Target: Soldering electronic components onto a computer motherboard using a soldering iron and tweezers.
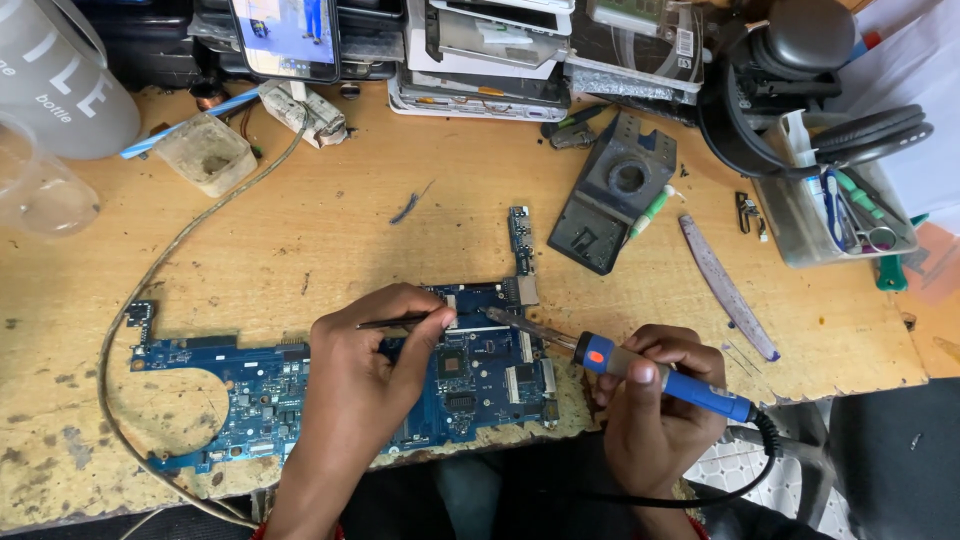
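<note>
A blue circuit board (300, 385) is laid flat near the front edge of the counter (330, 210), its lower rim partly overhanging. Thin tweezers (390, 323) are pinched in the left hand (365, 370), tips touching the board's upper middle. A blue soldering iron (640, 370) is gripped closed by the right hand (655, 400), tip set just beside the tweezers. Soldering is judged underway, not finished. Open room is seen behind the board; a black stand (612, 190) and grey tray (820, 215) crowd the right.

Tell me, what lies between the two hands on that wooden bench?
In the head view, the blue circuit board lies between the left hand and right hand. The soldering iron tip and the tweezers reach over it there.
</note>
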